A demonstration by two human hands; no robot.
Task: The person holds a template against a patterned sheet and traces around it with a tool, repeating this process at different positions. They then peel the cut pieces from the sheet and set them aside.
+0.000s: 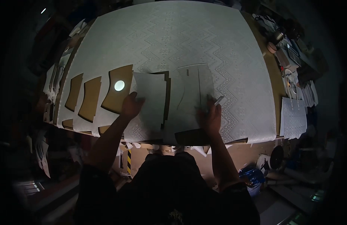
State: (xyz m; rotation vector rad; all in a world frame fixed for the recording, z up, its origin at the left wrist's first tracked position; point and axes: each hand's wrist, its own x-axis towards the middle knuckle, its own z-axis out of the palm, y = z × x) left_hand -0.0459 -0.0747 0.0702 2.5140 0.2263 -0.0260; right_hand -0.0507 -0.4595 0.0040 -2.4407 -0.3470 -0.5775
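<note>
My left hand [131,106] is at the left edge of a cut white fabric piece [151,99], thumb and fingers closed on that edge. The piece lies shifted, leaving a dark gap along its right side. Farther right, my right hand [212,117] grips a small pale bar-shaped tool, apparently a cutter knife [219,100], its end sticking out past the fingers. Next to that hand lies a pale panel [189,84] with a curved line, a straight slit and a short slot. Both rest on white zigzag-patterned fabric [158,41]. The right fingertips are slightly blurred.
Brown board shows through cut-out openings [91,97] at left, with a round light spot on one. A dark opening [191,137] sits at the front edge. Patterned sheets [293,118] hang right; a blue bag [252,176] and scraps lie on the floor.
</note>
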